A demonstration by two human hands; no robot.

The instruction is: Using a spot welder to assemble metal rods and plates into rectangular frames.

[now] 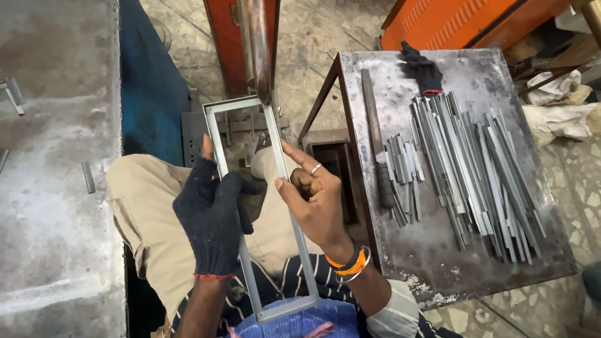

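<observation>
Both hands, gloved left hand (213, 216), bare right hand (316, 200), gripping rectangular metal frame (275, 134), steel strips (469, 169) on table (438, 250) alongside

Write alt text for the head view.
Two hands hold a rectangular metal frame upright: the gloved left hand grips one long side, the bare right hand pinches the other. To the right, a metal table bears loose strips, a file and a spare glove.

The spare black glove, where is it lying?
In the head view, the black knitted glove lies at the far edge of the grey metal table, on the person's right, just beyond the pile of grey metal strips.
</observation>
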